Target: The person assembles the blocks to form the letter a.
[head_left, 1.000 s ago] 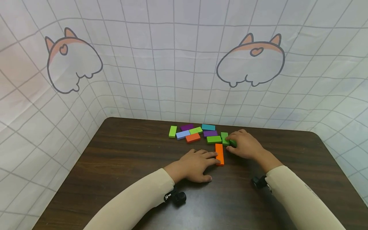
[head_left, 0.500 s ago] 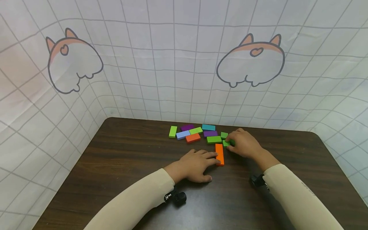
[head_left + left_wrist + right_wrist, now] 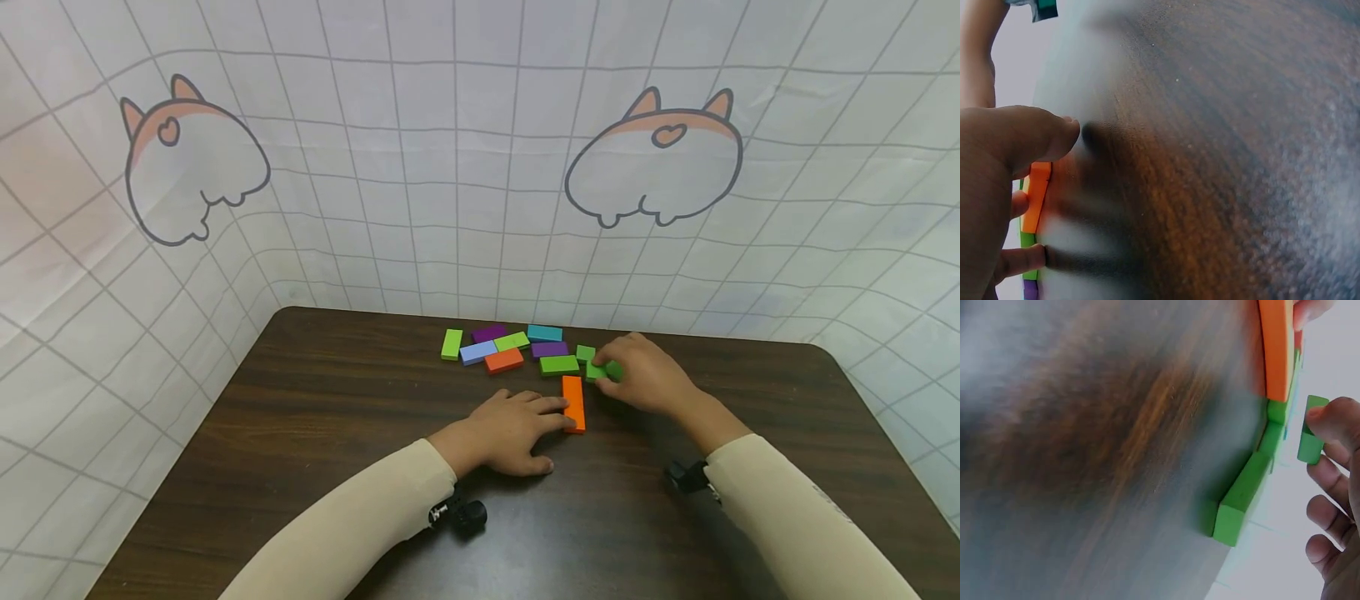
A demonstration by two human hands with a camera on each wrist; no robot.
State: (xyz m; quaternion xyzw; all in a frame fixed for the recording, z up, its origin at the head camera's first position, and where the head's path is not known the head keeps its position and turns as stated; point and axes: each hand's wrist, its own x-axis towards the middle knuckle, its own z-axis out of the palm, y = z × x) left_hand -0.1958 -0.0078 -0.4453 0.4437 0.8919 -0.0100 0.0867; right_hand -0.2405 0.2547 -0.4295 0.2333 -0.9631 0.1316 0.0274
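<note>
My right hand (image 3: 648, 372) pinches a small green block (image 3: 1310, 430) between thumb and index finger. In the right wrist view that block is raised above the table, its other fingers loosely bent. Below it a longer green block (image 3: 1244, 499) lies on the table, partly hidden by the right hand in the head view. My left hand (image 3: 516, 433) is spread palm down, with two fingertips on an orange block (image 3: 573, 404). Just beyond the orange block lies a green block (image 3: 558, 365), and a small green block face (image 3: 586, 354) shows beside it.
Several flat blocks lie toward the table's back edge: a red-orange block (image 3: 503, 361), a light blue block (image 3: 478, 352), a purple block (image 3: 550, 349), a teal block (image 3: 545, 333) and a lime block (image 3: 452, 344). A gridded white curtain (image 3: 420, 208) stands behind the dark wooden table (image 3: 337, 400).
The right hand has shifted slightly with the pinched green block, which has moved a little right and away from the green block beside it. The left hand and the orange block have stayed put.
</note>
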